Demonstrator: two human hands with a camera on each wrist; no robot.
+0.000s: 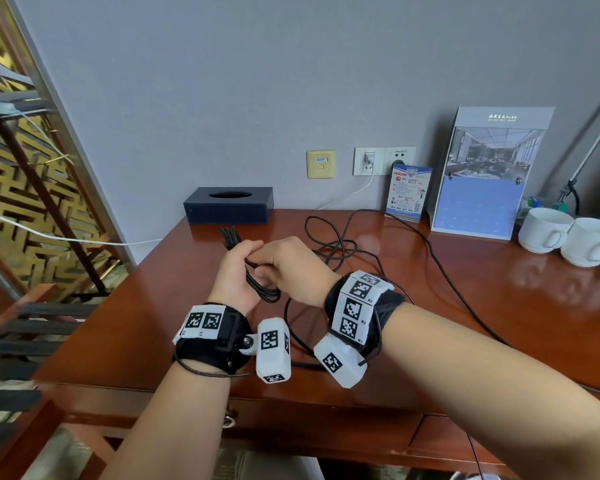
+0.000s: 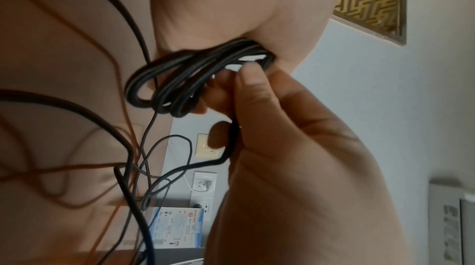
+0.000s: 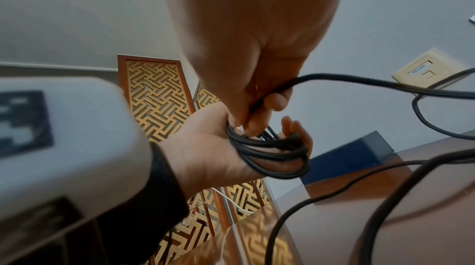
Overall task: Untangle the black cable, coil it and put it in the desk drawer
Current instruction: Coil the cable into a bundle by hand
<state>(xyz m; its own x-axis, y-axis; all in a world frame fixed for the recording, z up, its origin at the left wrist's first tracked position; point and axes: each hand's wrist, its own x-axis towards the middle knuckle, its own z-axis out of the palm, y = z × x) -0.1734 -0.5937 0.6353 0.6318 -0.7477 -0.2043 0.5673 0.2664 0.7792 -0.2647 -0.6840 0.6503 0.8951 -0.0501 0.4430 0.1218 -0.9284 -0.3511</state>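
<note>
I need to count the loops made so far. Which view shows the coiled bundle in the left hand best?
The right wrist view: the coiled bundle lies spread across the left hand, loops separate. The left wrist view shows its loops close but overlapping. In the head view the bundle is mostly hidden between both hands.

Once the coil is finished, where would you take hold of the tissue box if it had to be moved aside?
Probably by its two long side walls, from above: the tissue box is a low, flat-sided block lying flat on the desk, top unobstructed. Both hands are occupied: left hand and right hand hold the black cable.
</note>
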